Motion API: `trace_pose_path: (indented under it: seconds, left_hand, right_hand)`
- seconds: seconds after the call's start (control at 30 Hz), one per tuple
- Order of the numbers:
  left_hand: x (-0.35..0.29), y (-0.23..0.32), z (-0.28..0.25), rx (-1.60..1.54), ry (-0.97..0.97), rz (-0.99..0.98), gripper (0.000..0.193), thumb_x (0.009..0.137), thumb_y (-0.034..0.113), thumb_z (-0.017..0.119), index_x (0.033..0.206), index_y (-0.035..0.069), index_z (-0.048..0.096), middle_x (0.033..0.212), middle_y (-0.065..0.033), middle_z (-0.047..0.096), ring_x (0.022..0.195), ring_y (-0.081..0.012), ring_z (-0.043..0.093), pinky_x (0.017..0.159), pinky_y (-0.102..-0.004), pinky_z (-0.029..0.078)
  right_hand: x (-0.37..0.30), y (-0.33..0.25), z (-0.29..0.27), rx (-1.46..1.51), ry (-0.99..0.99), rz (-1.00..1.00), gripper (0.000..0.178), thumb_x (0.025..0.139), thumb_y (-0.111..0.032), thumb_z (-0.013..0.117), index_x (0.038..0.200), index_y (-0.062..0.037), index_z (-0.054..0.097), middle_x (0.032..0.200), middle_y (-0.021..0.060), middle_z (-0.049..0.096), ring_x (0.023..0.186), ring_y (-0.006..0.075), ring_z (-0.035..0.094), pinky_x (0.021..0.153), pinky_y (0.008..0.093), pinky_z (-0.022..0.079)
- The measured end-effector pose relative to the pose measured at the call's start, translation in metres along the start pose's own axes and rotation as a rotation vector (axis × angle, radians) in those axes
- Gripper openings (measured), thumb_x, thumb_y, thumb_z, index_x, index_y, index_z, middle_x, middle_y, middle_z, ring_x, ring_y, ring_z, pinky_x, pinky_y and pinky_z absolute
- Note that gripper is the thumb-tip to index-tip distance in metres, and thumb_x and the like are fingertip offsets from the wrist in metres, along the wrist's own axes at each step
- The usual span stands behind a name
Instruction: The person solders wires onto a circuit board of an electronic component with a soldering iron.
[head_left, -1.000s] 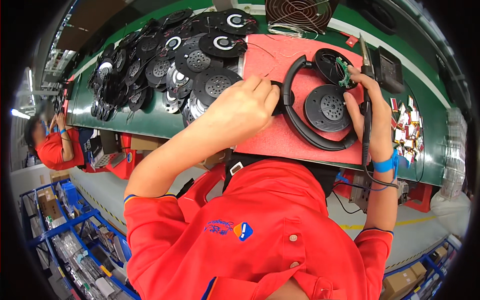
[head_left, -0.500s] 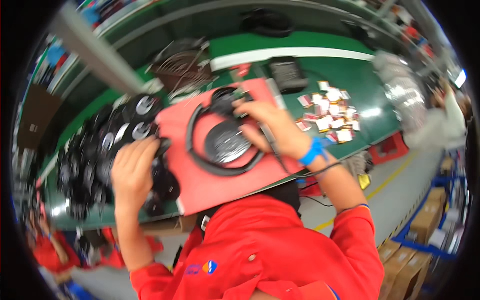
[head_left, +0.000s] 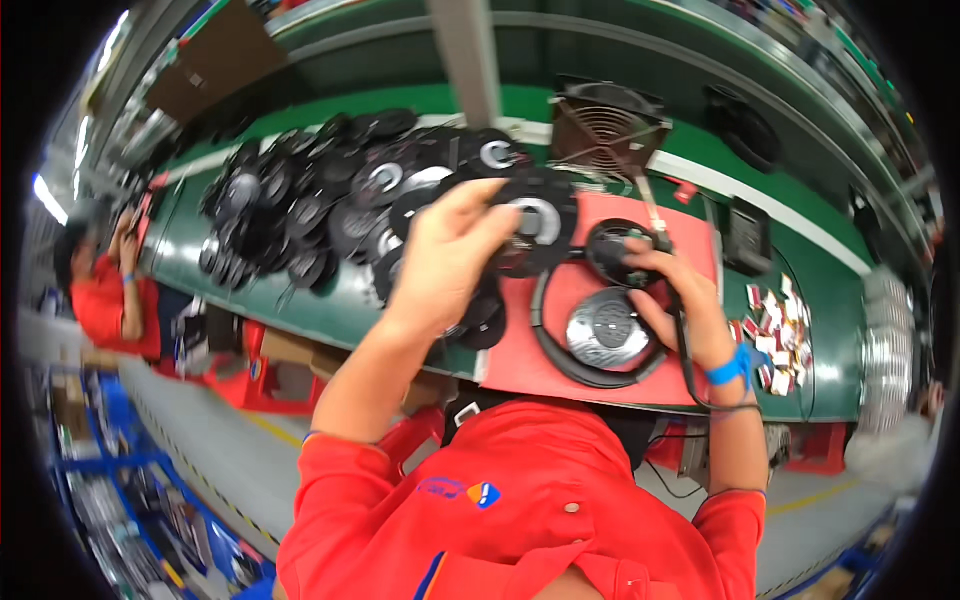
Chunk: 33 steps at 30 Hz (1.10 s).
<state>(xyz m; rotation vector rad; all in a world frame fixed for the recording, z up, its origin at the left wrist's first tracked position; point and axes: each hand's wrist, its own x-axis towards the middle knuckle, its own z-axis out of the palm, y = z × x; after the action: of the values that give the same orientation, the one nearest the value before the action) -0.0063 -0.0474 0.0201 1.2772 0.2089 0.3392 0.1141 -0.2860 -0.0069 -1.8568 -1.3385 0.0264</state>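
Note:
My left hand (head_left: pixel 447 258) grips a round black speaker disc (head_left: pixel 541 222) with a pale ring, raised above the mat's left side. My right hand (head_left: pixel 685 300) is closed around a corded pen-like tool that looks like a soldering iron (head_left: pixel 650 208), its metal shaft pointing away from me. Under those fingers lies a headphone (head_left: pixel 560 358) with a curved black headband. One of its ear cups (head_left: pixel 606 255) is by my right fingertips; the other ear cup (head_left: pixel 607 331) has a shiny round face. The pink mat (head_left: pixel 510 345) lies beneath the headphone.
Many black discs (head_left: pixel 340 200) are heaped on the green bench at left. Behind the mat stands a brown box with a round fan grille (head_left: pixel 603 135). At right are a black case (head_left: pixel 748 238), small red-and-white pieces (head_left: pixel 778 330) and stacked clear trays (head_left: pixel 885 350). A co-worker (head_left: pixel 110 300) sits far left.
My left hand has come away from the heap with a disc, moving right over the mat. My right hand stays at the headphone with the iron. The view has swung left.

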Motion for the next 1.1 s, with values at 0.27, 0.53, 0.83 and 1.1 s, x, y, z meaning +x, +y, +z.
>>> trace_pose_path:
  seconds: [0.27, 0.53, 0.83, 1.1]
  left_hand:
    - [-0.009, -0.024, 0.025, -0.358, -0.017, 0.028, 0.019, 0.091, 0.003, 0.051, 0.109, 0.000, 0.044, 0.099, -0.0088, 0.059, 0.088, -0.0114, 0.060, 0.075, -0.0240, 0.051]
    - [-0.017, -0.026, 0.067, -0.539, 0.075, 0.266, 0.020, 0.091, -0.004, 0.047, 0.107, 0.002, 0.038, 0.105, -0.0094, 0.052, 0.095, -0.0127, 0.055, 0.085, -0.0285, 0.049]
    - [-0.019, -0.038, 0.042, -0.135, -0.093, 0.389, 0.030, 0.080, -0.013, 0.050, 0.103, 0.003, 0.039, 0.120, -0.0157, 0.045, 0.110, -0.0193, 0.048, 0.095, -0.0334, 0.041]
    - [-0.002, 0.001, 0.043, 1.040, -0.286, 0.882, 0.067, 0.066, -0.004, 0.065, 0.127, 0.000, 0.038, 0.119, -0.0188, 0.053, 0.115, -0.0296, 0.049, 0.100, -0.0395, 0.037]
  right_hand:
    - [0.007, -0.027, 0.021, 0.252, 0.187, 0.043, 0.043, 0.077, 0.010, 0.059, 0.117, -0.0016, 0.045, 0.124, 0.0207, 0.055, 0.111, 0.0282, 0.057, 0.096, 0.0367, 0.044]
    - [0.014, -0.056, 0.058, 0.805, 0.400, 0.370, 0.043, 0.077, 0.007, 0.068, 0.111, -0.0035, 0.044, 0.094, 0.0111, 0.061, 0.081, 0.0153, 0.064, 0.070, 0.0253, 0.053]
    - [-0.001, -0.024, 0.031, 0.327, 0.412, 0.063, 0.021, 0.086, 0.010, 0.052, 0.103, -0.0029, 0.048, 0.090, 0.0149, 0.065, 0.071, 0.0151, 0.062, 0.063, 0.0241, 0.050]
    - [0.008, -0.023, 0.005, -0.014, 0.247, -0.196, 0.022, 0.078, 0.015, 0.057, 0.094, -0.0011, 0.057, 0.088, 0.0136, 0.067, 0.072, 0.0200, 0.064, 0.064, 0.0260, 0.052]
